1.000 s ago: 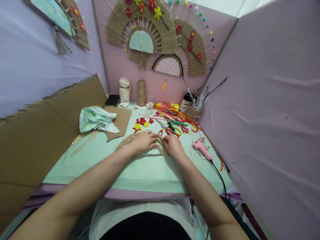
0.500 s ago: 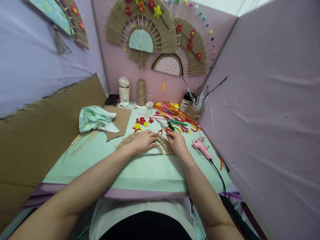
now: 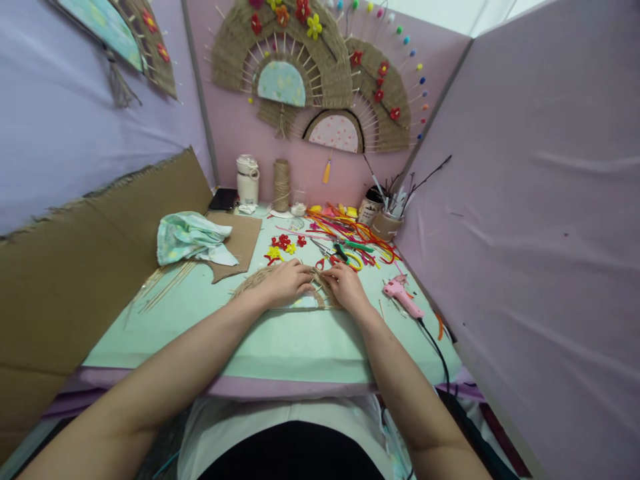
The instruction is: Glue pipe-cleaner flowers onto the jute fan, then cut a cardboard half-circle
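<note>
My bare forearms (image 3: pixel 190 360) reach over the near edge of a pale green surface (image 3: pixel 300 343), angling inward to a half-round woven fan (image 3: pixel 253 280) lying directly before me. My left hand (image 3: pixel 289 283) rests palm down across the fan's middle, fingers bent over its fibre band; how firmly it grips, I cannot tell. My right hand (image 3: pixel 347 287) reaches in from the other side, thumb and fingers drawn together at the upper right of the weave; whether they pinch a strand is too small to make out.

To my right lies a pink glue gun (image 3: pixel 404 298), its black cable (image 3: pixel 436 343) trailing over the edge. To my left, thin sticks (image 3: pixel 170 283) lie near a crumpled green cloth (image 3: pixel 193 237), partly on flat cardboard (image 3: pixel 245 237); a larger cardboard sheet (image 3: pixel 110 267) stands alongside. Beyond the fan are red and yellow flowers (image 3: pixel 283 243), scissors (image 3: pixel 356 260) and a tangle of bright stems (image 3: pixel 345 223). At the back stand a white bottle (image 3: pixel 247 180), a twine spool (image 3: pixel 281 185) and a pot (image 3: pixel 387 227) of twigs. Decorated fans (image 3: pixel 227 60) hang on the pink far wall (image 3: pixel 310 180), between lilac side panels (image 3: pixel 525 233).
</note>
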Available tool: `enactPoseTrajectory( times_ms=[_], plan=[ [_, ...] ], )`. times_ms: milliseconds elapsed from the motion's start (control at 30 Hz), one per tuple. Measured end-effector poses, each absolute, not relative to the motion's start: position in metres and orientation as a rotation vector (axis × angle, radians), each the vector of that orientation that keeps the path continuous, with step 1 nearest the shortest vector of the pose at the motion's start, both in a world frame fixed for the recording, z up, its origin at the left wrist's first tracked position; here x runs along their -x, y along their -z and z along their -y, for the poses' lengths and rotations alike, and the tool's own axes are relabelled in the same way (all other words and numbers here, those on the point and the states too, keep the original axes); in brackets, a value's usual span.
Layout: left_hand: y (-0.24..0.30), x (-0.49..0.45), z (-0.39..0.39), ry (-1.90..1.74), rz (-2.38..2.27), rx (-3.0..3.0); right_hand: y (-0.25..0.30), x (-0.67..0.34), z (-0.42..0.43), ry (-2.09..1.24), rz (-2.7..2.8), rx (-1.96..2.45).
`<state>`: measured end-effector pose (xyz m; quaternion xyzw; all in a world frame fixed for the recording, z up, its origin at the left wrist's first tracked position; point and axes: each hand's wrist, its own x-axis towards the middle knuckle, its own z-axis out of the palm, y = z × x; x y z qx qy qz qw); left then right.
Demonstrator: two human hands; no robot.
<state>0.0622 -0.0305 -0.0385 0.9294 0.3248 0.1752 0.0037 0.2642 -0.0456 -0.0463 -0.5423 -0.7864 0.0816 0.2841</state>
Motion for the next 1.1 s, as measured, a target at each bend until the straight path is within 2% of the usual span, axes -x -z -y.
enactPoseTrajectory(
  times_ms=[167, 400, 633, 767, 900, 1100],
  plan=[
    [0.030, -0.052, 0.024, -0.648, -1.114, -2.887, 0.044, -0.263, 0.048, -0.222, 2.061, 1.423],
    [0.024, -0.024, 0.011, -0.831, -1.563, -2.683, 0.048, -0.264, 0.046, -0.221, 2.015, 1.409],
    [0.027, -0.029, 0.014, -0.718, -1.466, -2.681, 0.044, -0.264, 0.049, -0.199, 1.932, 1.363],
    [0.029, -0.030, 0.014, -0.653, -1.464, -2.674, 0.032, -0.297, 0.062, -0.093, 1.741, 1.360],
    [0.031, -0.031, 0.012, -0.617, -1.486, -2.650, 0.031, -0.357, 0.084, 0.070, 1.596, 1.698],
    [0.035, -0.035, 0.006, -0.597, -1.471, -2.653, 0.048, -0.410, 0.110, 0.109, 1.551, 2.322]
  ],
)
